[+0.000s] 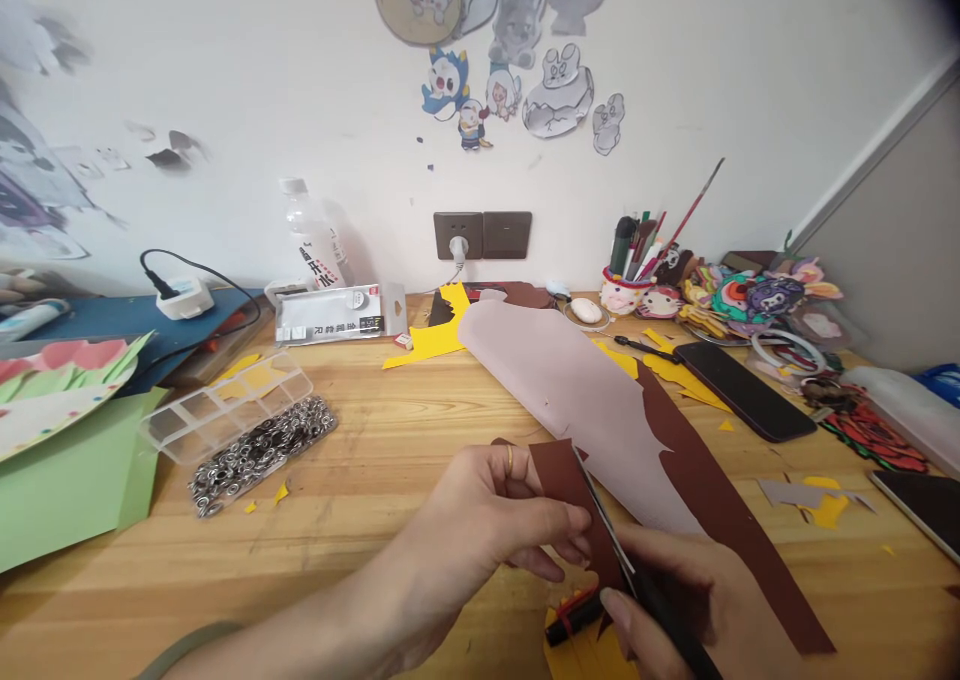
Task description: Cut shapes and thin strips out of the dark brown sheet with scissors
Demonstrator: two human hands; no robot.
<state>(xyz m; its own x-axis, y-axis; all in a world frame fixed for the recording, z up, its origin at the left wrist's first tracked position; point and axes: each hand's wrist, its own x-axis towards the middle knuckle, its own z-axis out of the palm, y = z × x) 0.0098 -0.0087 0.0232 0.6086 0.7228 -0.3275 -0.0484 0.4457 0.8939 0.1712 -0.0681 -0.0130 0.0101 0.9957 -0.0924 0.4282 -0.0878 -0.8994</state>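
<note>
Cluttered wooden desk (390,460): the left hand (495,515) pinches a small brown paper piece (574,500) near the front edge while the right hand (675,600) grips black-handled scissors (611,545) cutting it. With the blades so close to the left fingertips (577,545), a slip could nick them or spoil the cut.

You are at a home craft desk, a light wooden table top (360,520), cartoon paper cut-outs (517,50) stuck on the white wall, a cup full of pens and brushes (626,280), yellow paper scraps (431,335), a clear plastic box of little metal rings (240,425).
</note>
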